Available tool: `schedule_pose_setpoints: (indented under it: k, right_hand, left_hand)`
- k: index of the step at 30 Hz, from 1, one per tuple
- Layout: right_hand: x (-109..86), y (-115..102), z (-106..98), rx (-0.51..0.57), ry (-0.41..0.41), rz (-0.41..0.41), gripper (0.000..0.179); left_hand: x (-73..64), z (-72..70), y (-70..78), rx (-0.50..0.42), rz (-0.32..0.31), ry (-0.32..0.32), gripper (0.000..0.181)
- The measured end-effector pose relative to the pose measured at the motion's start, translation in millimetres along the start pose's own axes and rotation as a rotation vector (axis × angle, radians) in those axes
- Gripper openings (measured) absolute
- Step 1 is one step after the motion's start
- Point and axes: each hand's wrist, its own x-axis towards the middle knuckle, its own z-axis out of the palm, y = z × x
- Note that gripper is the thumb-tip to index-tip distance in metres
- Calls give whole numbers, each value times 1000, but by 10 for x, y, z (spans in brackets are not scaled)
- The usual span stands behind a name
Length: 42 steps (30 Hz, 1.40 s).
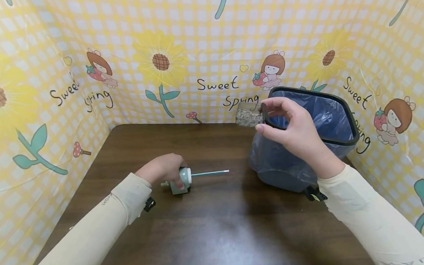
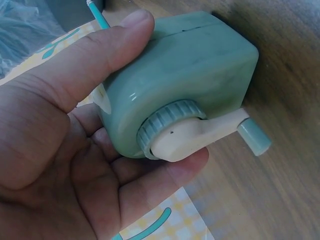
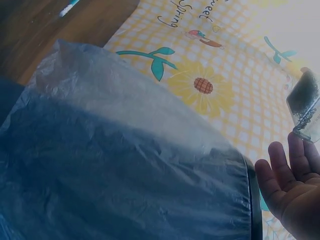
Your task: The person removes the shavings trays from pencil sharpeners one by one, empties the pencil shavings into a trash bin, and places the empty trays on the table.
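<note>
A: Where's the clear tray [image 1: 245, 108]?
B: In yr R hand [image 1: 295, 129], thumb + fingertips pinching one end, just L of the bin [image 1: 284, 180], twd desk's [image 1: 221, 219] far edge. End grip prob. keeps fingers off the shavings [image 1: 249, 118].
A: L hand [image 1: 164, 168]?
B: Yr thumb + fingers curled round the sharpener [image 2: 200, 65], nearer desk's L edge, prob. to steady it. Pencil [image 1: 209, 173] juts binward.
A: Bin?
B: Nr desk's far R corner, bag-lined; likely for R-hand reach.

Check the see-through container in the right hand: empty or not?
Not empty: in the head view, grey debris shows through the walls of the see-through container that the right hand pinches.
</note>
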Motion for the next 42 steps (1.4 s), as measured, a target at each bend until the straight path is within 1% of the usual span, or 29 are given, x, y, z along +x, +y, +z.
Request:
schedule_pose_setpoints:
  k: [5,10,17,28,37,42]
  right_hand:
    - [1,5,-33,-12,-2,16,51]
    - [7,6,-65,-34,5,21,52]
    - [-5,30,-99,-18,8,38,53]
    - [-13,65,-149,-34,25,17,51]
    - [-15,63,-231,-46,53,-2,50]
    - [1,60,-288,-62,62,22,51]
  left_hand:
    - [4,-5,0,12,17,2,53]
    - [7,2,-6,10,17,1,53]
    - [-1,-5,3,0,16,1,54]
    - [-1,-6,12,7,20,3,54]
    - [20,1,15,17,29,2,54]
    - [18,-8,18,27,21,1,57]
